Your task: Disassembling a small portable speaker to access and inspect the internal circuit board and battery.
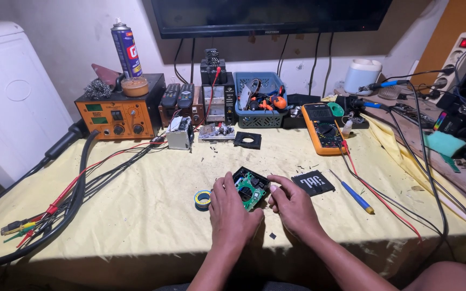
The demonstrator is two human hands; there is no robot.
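Item: small black device housing point(251, 183), opened, with a green circuit board point(252, 192) seated in it. Location: near centre of the table point(136, 215), on the yellow cloth.

Hands: left hand point(230, 207) closed around the left edge of the housing, fingers curled on the board's rim; right hand point(293, 205) pinching the right edge with thumb and forefinger. Both grip the one item; neither is spread wide.

Step in hand, as judged: the board is being worked in or out of its shell. Which of the two cannot be told. The next move calls for an even pull or press at both edges, kept gentle so the board does not flex.

Appearance: shell is matt black, roughly square, tilted slightly toward the far left; the board shows small dark components and a round cutout.

Adjacent:
- roll of yellow-and-blue tape point(203, 199), just left of the left hand.
- flat black cover plate point(313, 182), just right of the housing.
- blue-handled screwdriver point(355, 194), further right.
- yellow multimeter point(323, 128), far right, with red lead trailing near.
- orange bench unit point(120, 114), far left.
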